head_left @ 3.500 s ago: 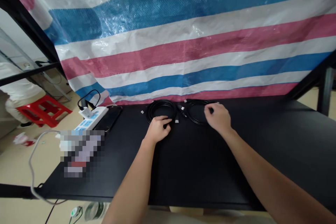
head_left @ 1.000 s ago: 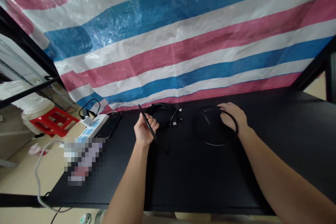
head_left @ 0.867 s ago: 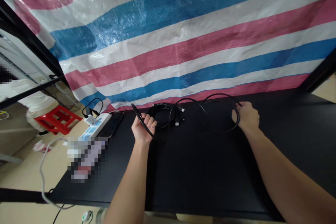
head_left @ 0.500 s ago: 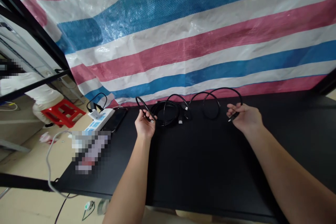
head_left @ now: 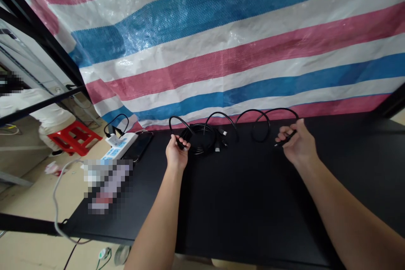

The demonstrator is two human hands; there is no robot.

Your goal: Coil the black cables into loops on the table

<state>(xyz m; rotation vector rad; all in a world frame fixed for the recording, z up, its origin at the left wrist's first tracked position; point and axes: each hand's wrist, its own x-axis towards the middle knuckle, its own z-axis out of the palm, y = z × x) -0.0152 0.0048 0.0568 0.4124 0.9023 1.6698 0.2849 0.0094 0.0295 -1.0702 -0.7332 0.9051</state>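
Since the earlier frames, the right hand (head_left: 297,143) has lifted off the desk (head_left: 253,202), and the ring of black cable (head_left: 253,120) has opened out. The cable now runs in a row of humps along the back of the desk, no longer lying as a closed loop. The change is plain: what lay coiled now looks like one long, loose length, though where it passes the coil I cannot trace it for certain.

The right hand's thumb and fingers are pressed together on a slim black plug (head_left: 286,138), whose metal tip points left, clear of the desk. The left hand (head_left: 176,152) is curled shut around the cable just below its end, with a short loop arching up above the knuckles. Just to the right of that hand sits a second coil of black cable (head_left: 199,139), and a few small connectors (head_left: 217,148) lie beside it — their exact types are too small to tell.

Further left, a white power strip (head_left: 118,145) and a dark phone (head_left: 138,147) rest near the desk's back edge. A striped tarp (head_left: 221,50) hangs behind everything.
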